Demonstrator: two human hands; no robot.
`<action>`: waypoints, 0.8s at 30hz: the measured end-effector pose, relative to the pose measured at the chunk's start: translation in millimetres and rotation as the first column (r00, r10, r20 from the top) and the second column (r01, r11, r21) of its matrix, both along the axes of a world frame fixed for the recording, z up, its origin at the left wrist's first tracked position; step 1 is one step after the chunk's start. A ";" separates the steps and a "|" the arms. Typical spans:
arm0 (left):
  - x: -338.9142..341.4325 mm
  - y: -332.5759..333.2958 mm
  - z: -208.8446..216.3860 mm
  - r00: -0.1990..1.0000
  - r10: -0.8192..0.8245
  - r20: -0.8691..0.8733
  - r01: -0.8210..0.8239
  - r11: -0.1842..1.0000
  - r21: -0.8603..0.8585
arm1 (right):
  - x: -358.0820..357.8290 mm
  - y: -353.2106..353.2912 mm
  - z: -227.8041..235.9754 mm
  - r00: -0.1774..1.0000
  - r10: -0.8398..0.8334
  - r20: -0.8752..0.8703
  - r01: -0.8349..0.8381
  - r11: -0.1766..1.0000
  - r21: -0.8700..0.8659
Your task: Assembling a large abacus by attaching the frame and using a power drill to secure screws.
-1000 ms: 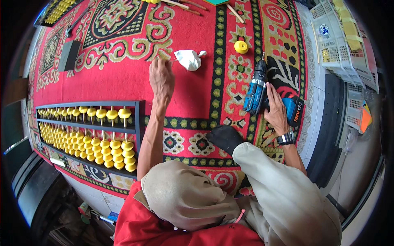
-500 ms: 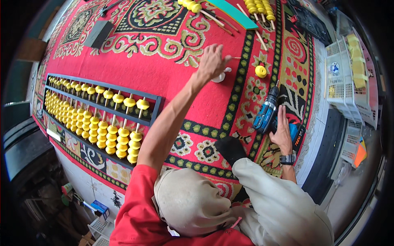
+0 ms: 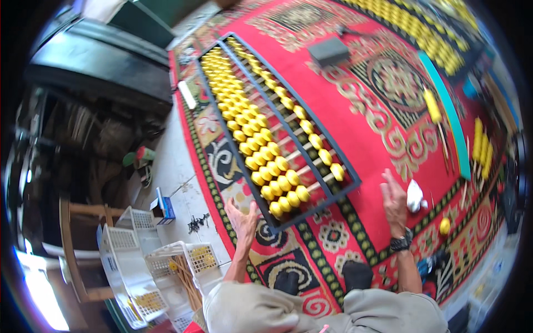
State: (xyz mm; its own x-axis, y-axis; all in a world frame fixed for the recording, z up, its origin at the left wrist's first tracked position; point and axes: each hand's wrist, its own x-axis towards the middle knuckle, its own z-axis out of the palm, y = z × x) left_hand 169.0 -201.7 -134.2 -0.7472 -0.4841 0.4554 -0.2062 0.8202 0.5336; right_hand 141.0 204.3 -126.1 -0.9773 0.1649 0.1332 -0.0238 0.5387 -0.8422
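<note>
A large abacus (image 3: 276, 110) with a dark frame and rows of yellow beads lies on the red patterned carpet. My left hand (image 3: 242, 220) is open beside its near left corner, fingers spread. To the right of its near end, my right hand (image 3: 394, 202) is also open, fingers stretched out. Neither hand holds anything. A crumpled white thing (image 3: 415, 196), perhaps tissue or plastic, lies just right of my right hand. Farther right sits a single yellow bead (image 3: 444, 226). The blue and black drill (image 3: 430, 265) is partly hidden behind my right forearm.
A dark grey block (image 3: 328, 51) and a teal strip (image 3: 444, 105) lie on the carpet, near rods with yellow beads (image 3: 482, 147). Another beaded abacus (image 3: 413, 30) is at the far right. White plastic baskets (image 3: 125, 238) stand on the floor at left.
The view has swung left, and both feet now show on the carpet. My right hand has left the drill. My left hand has moved from near the white thing to the abacus's near left corner.
</note>
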 end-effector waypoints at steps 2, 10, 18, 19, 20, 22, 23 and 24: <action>3.3 -19.0 -11.0 0.852 -0.086 0.517 -0.115 0.931 0.345 | -52.0 -24.2 -25.9 0.989 0.143 0.046 -0.148 0.981 0.124; 1.7 -16.6 -36.2 0.897 -0.307 0.317 0.007 0.728 0.686 | -91.3 -60.7 -34.1 0.918 0.397 -0.011 -0.379 0.885 0.270; -8.2 2.9 -19.3 0.862 -0.325 0.388 0.063 0.830 0.555 | -98.5 -49.7 -15.8 0.855 0.511 -0.087 -0.460 0.826 0.327; -10.4 2.2 -18.0 0.861 -0.348 0.372 0.064 0.798 0.599 | -98.2 -50.4 -5.7 0.856 0.508 -0.094 -0.454 0.826 0.334; -6.5 -6.0 -25.6 0.864 -0.343 0.370 0.063 0.801 0.595 | -93.9 -57.2 8.7 0.863 0.503 -0.042 -0.452 0.808 0.377; -0.1 -21.8 -43.2 0.855 -0.426 0.294 0.120 0.715 0.688 | -86.0 -68.0 31.2 0.873 0.489 0.005 -0.445 0.790 0.421; -0.6 -23.9 -42.8 0.853 -0.436 0.289 0.131 0.713 0.689 | -84.2 -71.4 38.9 0.878 0.479 0.005 -0.427 0.777 0.462; -0.7 -26.4 -42.1 0.845 -0.446 0.295 0.073 0.642 0.763 | -82.1 -75.7 48.2 0.883 0.469 0.005 -0.408 0.762 0.502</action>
State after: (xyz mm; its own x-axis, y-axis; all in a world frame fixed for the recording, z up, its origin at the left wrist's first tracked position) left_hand 168.4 -228.1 -176.3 -0.9078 -0.2611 -0.3283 -0.3975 0.2859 0.8719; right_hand 58.9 128.6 -78.0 -0.8995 -0.3921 0.1929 -0.4360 0.7750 -0.4575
